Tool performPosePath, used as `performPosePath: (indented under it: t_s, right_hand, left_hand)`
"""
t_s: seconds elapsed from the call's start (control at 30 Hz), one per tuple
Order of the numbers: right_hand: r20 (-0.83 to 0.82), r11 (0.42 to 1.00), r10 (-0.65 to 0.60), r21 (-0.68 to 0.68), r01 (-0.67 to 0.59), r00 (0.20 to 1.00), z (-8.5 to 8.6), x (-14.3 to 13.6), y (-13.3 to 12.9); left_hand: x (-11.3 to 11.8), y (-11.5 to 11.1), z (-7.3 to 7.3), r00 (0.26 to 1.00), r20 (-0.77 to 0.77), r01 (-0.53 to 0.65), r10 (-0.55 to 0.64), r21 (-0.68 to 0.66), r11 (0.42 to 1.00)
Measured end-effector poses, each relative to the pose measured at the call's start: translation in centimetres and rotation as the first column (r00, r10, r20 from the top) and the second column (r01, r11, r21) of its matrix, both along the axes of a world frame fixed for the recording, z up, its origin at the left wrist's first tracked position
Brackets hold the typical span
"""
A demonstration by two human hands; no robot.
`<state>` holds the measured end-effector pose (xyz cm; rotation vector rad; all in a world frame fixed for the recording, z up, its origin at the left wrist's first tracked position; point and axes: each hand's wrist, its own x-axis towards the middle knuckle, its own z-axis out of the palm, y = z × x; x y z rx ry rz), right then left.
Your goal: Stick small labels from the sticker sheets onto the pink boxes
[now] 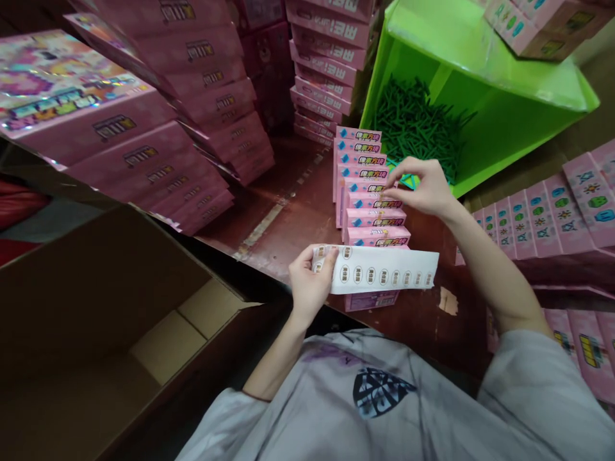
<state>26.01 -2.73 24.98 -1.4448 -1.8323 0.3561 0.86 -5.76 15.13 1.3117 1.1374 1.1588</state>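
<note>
A white sheet of round stickers (pixel 384 270) is pinched at its left end in my left hand (pixel 312 278), over the near end of a row of small pink boxes (pixel 377 235). The boxes stand one behind another on the dark red table. My right hand (pixel 423 186) is at the right side of that row, thumb and forefinger close together by the middle boxes. Whatever is between those fingertips is too small to make out.
A bright green bin (pixel 500 121) holding green sticks (pixel 418 121) lies behind my right hand. Tall stacks of pink boxes (pixel 144 160) rise at the left and back, with more at right. An open cardboard box (pixel 192 320) is at lower left.
</note>
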Motion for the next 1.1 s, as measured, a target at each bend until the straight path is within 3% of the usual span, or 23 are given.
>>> performPosePath:
  t_s: [0.1,0.23,0.37,0.47,0.53,0.6,0.67,0.73,0.83,0.9,1.0,1.1]
  right_hand:
    - [0.156,0.993,-0.064,-0.086,0.078,0.986,-0.7,2.0,3.7]
    - [0.252,0.98,-0.011,-0.191,0.061,0.968,-3.4,3.5,6.8]
    - [0.332,0.982,-0.051,-0.153,0.107,0.942,-4.8,4.3,7.3]
    - [0.295,0.988,-0.118,-0.057,0.141,0.948,-3.5,2.8,5.5]
    - [0.206,0.994,-0.031,-0.096,0.052,0.978,-2.0,0.6,3.6]
    - [0.118,0.966,0.188,-0.201,-0.163,0.975,-0.9,-2.0,1.4]
    - [0.077,0.9,0.377,-0.266,-0.345,0.923,-0.5,-4.3,-0.5]
    - [0.096,0.887,0.428,-0.233,-0.398,0.898,-0.7,-5.7,-1.8]
    - [0.175,0.935,0.354,-0.053,-0.351,0.919,-1.7,-6.3,-2.7]
    - [0.199,0.937,0.337,0.021,-0.348,0.92,-1.9,-5.8,-2.5]
    - [0.095,0.954,0.299,-0.044,-0.296,0.95,-1.4,-3.6,-0.6]
    - [0.032,0.996,0.052,-0.077,-0.05,0.998,-0.9,0.0,3.2]
  left_hand:
    - [0.1,0.1,-0.3,0.999,0.023,0.029,-0.029,-0.014,0.999]
    - [0.1,0.2,-0.4,0.998,0.042,0.037,-0.036,-0.04,0.999]
    - [0.0,0.4,-0.3,0.999,0.04,0.038,-0.036,-0.048,0.998]
    - [0.0,0.6,0.1,1.0,0.027,0.017,-0.016,-0.042,0.999]
    - [0.0,0.8,0.3,1.0,0.018,0.0,0.0,-0.028,1.0]
    - [0.0,0.9,0.4,1.0,0.009,-0.007,0.007,-0.005,1.0]
    - [0.2,0.9,0.5,1.0,0.007,0.0,0.0,0.015,1.0]
    - [0.5,0.8,0.6,1.0,0.019,0.011,-0.012,0.018,1.0]
    - [0.9,0.7,0.6,0.997,0.071,0.015,-0.013,-0.023,1.0]
    - [1.2,0.8,0.4,0.993,0.115,0.004,0.004,-0.067,0.998]
    - [1.0,1.3,-0.2,0.987,0.159,-0.018,0.039,-0.136,0.991]
    - [0.3,1.9,-1.0,0.984,0.162,-0.043,0.074,-0.19,0.981]
